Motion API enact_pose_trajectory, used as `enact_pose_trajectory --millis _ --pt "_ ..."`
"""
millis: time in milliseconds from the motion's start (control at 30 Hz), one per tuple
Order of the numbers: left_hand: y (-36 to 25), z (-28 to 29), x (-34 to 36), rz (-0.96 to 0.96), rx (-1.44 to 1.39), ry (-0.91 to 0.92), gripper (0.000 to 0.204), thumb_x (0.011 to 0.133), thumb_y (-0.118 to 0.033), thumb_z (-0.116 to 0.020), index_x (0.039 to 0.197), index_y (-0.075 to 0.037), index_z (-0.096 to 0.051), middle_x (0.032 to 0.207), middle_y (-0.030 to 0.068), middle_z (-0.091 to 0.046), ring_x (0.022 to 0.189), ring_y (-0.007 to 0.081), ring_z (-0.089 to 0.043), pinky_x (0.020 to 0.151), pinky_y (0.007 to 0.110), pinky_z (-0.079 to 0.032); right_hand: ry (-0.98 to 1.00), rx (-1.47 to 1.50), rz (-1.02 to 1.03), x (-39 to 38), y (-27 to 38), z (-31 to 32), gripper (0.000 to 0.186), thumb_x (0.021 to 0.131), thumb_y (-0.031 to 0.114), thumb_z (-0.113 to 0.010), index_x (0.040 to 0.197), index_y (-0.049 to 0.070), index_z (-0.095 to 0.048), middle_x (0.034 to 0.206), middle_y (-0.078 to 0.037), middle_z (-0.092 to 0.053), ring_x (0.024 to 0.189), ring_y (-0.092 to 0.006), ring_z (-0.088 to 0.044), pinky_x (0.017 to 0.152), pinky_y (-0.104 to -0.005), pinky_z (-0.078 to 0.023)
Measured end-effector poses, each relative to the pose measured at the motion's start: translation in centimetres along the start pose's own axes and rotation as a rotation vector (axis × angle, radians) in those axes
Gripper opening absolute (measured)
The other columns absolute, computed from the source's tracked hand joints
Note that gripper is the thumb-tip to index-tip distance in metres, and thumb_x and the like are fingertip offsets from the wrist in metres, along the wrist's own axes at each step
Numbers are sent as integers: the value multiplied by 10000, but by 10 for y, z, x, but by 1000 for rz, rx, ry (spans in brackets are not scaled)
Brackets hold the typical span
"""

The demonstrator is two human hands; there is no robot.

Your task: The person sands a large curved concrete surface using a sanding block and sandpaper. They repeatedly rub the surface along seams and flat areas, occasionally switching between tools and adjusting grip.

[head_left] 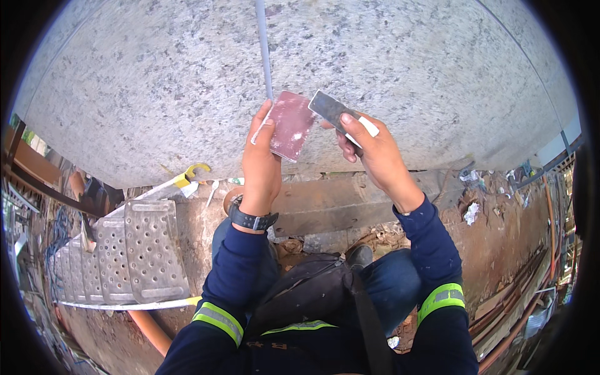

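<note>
My left hand [260, 169] is closed on a flat maroon rectangular plate [292, 126], its face smeared with whitish residue. A white strip runs along the plate's edge by my thumb. In my right hand [380, 156], thumb on top, is a dark flat rectangular blade [327, 106] with a pale edge and a white part beside my fingers. The blade's far end comes close to the plate's upper right corner; whether they touch I cannot tell. Behind both hands stands a speckled grey wall panel [169, 81], with a grey vertical joint strip [263, 50] above the plate.
A perforated metal walkway plank [153, 250] lies at the left, beside a pole with a yellow hook [195, 172]. A rusty beam [325, 203] runs along the wall's foot. Rubble and white scraps [471, 214] litter the right; pipes and boards [515, 300] lie beyond. A black bag [306, 290] hangs over my lap.
</note>
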State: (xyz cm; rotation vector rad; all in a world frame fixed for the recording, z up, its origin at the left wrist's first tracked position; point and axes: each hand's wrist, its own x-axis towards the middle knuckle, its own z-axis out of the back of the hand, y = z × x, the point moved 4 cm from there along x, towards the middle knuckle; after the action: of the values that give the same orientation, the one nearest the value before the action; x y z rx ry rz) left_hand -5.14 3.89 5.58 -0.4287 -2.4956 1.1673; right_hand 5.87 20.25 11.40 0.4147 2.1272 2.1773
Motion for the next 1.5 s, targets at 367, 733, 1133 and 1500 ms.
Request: enact_pose_trajectory --millis 367,733,1133,1500 --pt "-3 -11 -6 -50 312 190 293 1101 -156 -567 1319 -17 -704 1247 65 -706 1162 108 -626 983 282 -499 70 61 -219 6 -38 16 426 1058 425 -697 914 24 -718 665 40 -550 596 -62 -472 564 -254 -380" --pt "9 -3 -4 -322 686 198 177 1032 -201 -713 1008 -31 -669 836 46 -640 780 108 -589 696 332 -508 -150 -282 16 19 -49 27 283 1021 348 -748 1066 72 -708 731 51 -574 611 -43 -481 545 -255 -394" --pt "20 -21 -17 -278 679 223 308 1087 -267 -605 944 5 -596 774 181 -594 695 304 -569 675 419 -470 -19 -509 187 20 -48 30 148 1061 142 -611 1139 40 -686 939 7 -622 876 -103 -561 728 -283 -461" --pt "13 -24 -19 -338 640 295 363 1086 -312 -589 924 12 -609 774 175 -604 699 341 -582 671 437 -457 -147 -205 76 19 -49 38 115 1089 193 -592 1072 100 -657 865 62 -574 747 -24 -454 633 -232 -352"
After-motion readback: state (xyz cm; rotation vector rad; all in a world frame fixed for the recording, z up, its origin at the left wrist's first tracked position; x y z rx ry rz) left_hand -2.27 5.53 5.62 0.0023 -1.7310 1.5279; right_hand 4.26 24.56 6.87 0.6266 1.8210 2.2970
